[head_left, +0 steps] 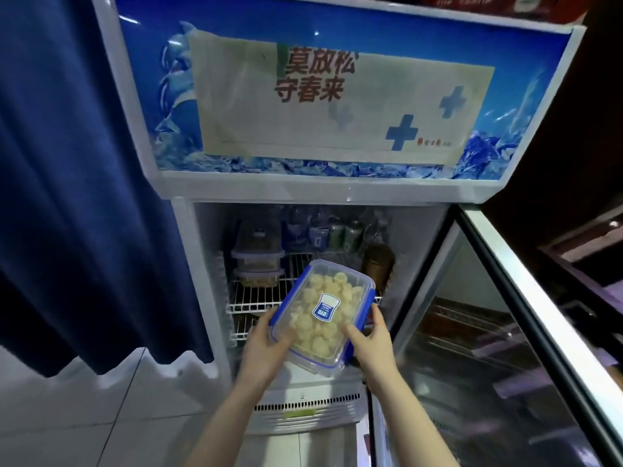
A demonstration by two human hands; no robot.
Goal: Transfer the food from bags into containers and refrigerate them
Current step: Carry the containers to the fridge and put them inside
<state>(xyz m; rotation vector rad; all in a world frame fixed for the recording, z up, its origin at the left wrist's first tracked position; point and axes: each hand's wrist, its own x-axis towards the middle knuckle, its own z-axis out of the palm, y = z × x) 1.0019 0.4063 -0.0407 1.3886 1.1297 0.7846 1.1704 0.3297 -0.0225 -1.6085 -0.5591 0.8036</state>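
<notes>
The fridge is stood open, its glass door swung out at 3 o'clock, and a blue curtain is hung at 9 o'clock. Two stacked tubs are kept on the wire shelf. A lidded box of pale food is held tilted right in front of that shelf, gripped by the left hand at 7 o'clock and the right hand at 4, fingers clamped round its edges.

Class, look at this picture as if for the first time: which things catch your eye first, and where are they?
First, the clear container with blue clips, full of pale food pieces, held by the left hand and right hand before the open fridge. Above it hangs a large paper sign with blue crosses; a dark blue curtain fills the left.
</notes>
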